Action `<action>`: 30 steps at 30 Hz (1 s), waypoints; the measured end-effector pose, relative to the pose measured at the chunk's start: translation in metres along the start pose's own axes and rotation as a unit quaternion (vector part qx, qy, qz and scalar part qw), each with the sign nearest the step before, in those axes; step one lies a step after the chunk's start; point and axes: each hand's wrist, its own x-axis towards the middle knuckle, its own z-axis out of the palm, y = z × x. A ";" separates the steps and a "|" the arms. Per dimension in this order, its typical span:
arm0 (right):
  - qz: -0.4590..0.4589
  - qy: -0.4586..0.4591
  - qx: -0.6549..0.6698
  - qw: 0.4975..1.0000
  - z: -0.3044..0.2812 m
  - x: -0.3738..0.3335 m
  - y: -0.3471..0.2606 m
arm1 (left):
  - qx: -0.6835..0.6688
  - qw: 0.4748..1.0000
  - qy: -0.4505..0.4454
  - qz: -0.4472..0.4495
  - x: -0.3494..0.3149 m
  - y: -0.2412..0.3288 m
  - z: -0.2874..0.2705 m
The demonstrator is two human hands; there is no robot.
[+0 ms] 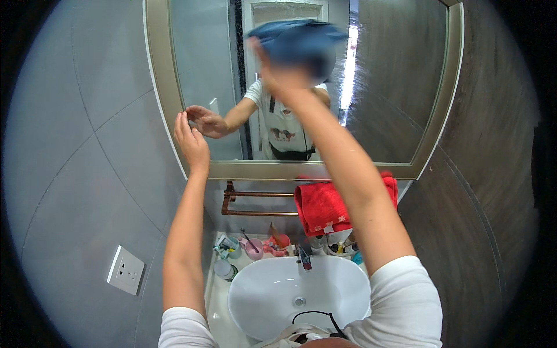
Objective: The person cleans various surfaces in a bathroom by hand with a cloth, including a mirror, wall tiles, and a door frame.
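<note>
The fingers of the left hand [192, 145] were nearly straight and close together, with the thumb slightly apart; they gripped nothing and lay against the lower left of the mirror frame [261, 170], probably to steady the reach. The right hand [278, 78] had hold of a blue cloth [299, 39], though blur hid how tightly the fingers curled around it. The cloth was high in front of the mirror [383, 87], seemingly pressed to the glass, and that height would explain the long stretch of the right arm.

Below the frame, a red towel [318, 203] hung over the right part of a copper-coloured towel rack [261, 213], presumably to dry. Under that, a dark faucet [304, 259] stood behind an oval white washbasin [255, 290]. Along the counter's back edge, a pink cup [253, 250] held a slim dark-handled item, perhaps for easy reach, and a white-lidded jar [223, 268] stood left of the basin. A white wall socket [126, 270] was on the grey left wall.
</note>
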 end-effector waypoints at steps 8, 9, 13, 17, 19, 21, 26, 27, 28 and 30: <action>-0.293 0.005 0.151 0.944 0.080 -0.062 -0.045 | 0.042 0.995 -0.088 -0.015 -0.009 -0.006 -0.013; -0.326 -0.006 0.050 0.944 0.076 -0.080 -0.049 | 0.043 0.994 -0.100 -0.021 -0.015 -0.012 -0.023; -0.197 -0.300 0.018 0.933 0.098 -0.171 0.051 | 0.001 0.980 -0.186 -0.069 -0.043 -0.021 -0.027; 0.064 -0.136 0.320 0.935 0.009 -0.225 0.140 | -0.038 0.950 -0.273 -0.147 -0.063 0.002 -0.057; -0.006 -0.011 0.095 0.995 -0.033 -0.247 0.184 | -0.058 0.955 -0.253 -0.145 -0.075 -0.002 -0.075; 0.110 0.000 0.271 0.956 -0.077 -0.257 0.215 | -0.091 0.947 -0.257 -0.172 -0.081 0.014 -0.092; 0.259 -0.092 -0.052 0.960 -0.167 -0.290 0.213 | -0.205 0.929 -0.223 -0.214 -0.115 0.055 -0.127; 0.232 -0.058 -0.040 0.970 -0.180 -0.300 0.218 | -0.220 0.921 -0.232 -0.220 -0.125 0.069 -0.129; 0.205 -0.016 -0.029 0.978 -0.189 -0.304 0.208 | -0.238 0.915 -0.236 -0.225 -0.137 0.079 -0.133; 0.147 0.072 -0.006 0.987 -0.205 -0.306 0.182 | -0.275 0.901 -0.241 -0.232 -0.159 0.099 -0.140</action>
